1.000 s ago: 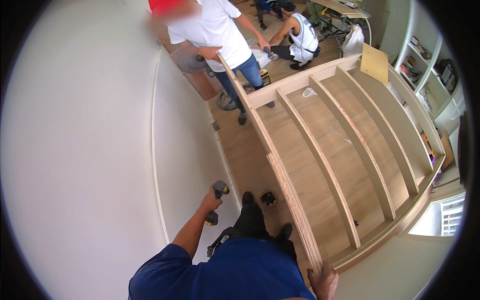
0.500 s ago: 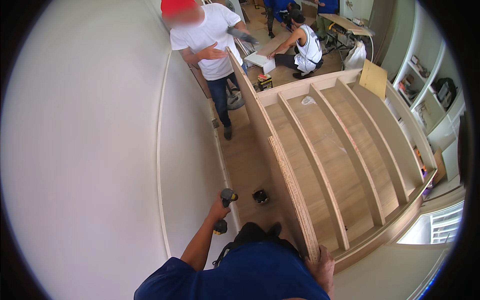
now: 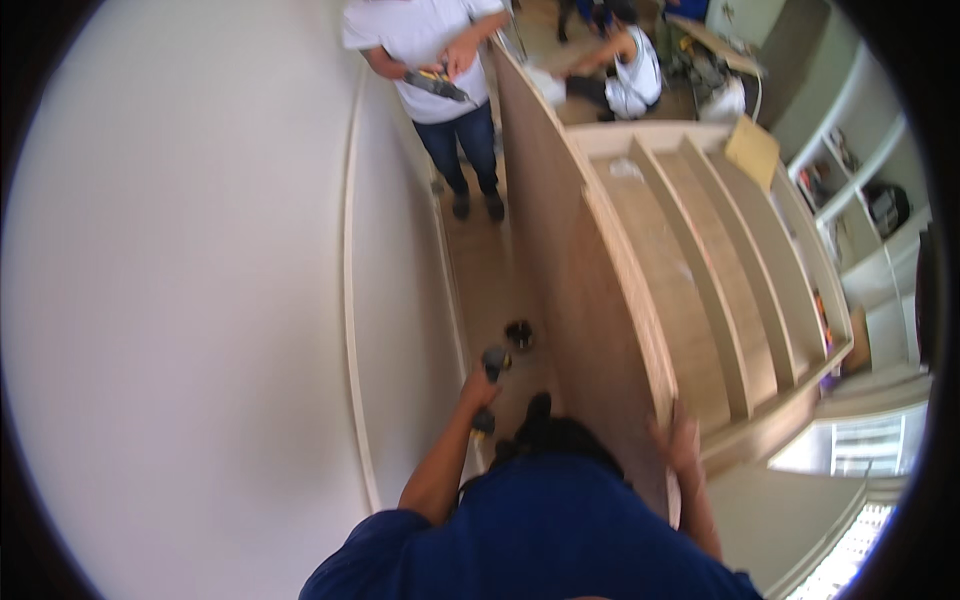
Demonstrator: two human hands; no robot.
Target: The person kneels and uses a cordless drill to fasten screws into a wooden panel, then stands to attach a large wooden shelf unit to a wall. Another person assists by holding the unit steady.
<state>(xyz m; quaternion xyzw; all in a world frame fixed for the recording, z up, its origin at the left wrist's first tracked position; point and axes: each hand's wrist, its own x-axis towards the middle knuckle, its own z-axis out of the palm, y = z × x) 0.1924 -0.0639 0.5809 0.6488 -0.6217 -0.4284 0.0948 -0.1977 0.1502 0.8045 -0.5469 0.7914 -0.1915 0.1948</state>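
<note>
My left hand (image 3: 478, 392) grips a black and yellow cordless drill (image 3: 495, 362) by its handle, low between the white wall and a tall wooden panel. The panel (image 3: 570, 230) stands on edge, running from near my body toward the far end of the passage. My right hand (image 3: 684, 446) is closed over the panel's near edge; motion blurs its fingers somewhat. On the panel's right lies a wooden frame (image 3: 745, 385) with several long parallel slats. A small dark round object (image 3: 518, 334) sits on the floor just beyond the drill.
A person in a white T-shirt (image 3: 430, 40) stands at the panel's far end, holding another power drill (image 3: 440, 85). Behind, a person in a white vest (image 3: 635, 75) crouches. A yellowish board (image 3: 752, 152) rests on the frame's far corner. White shelves (image 3: 860, 180) line the right side.
The panel has tilted more upright and shows more of its left face. My left hand with the drill appears farther forward and right. The far person has turned, both hands now at their drill.
</note>
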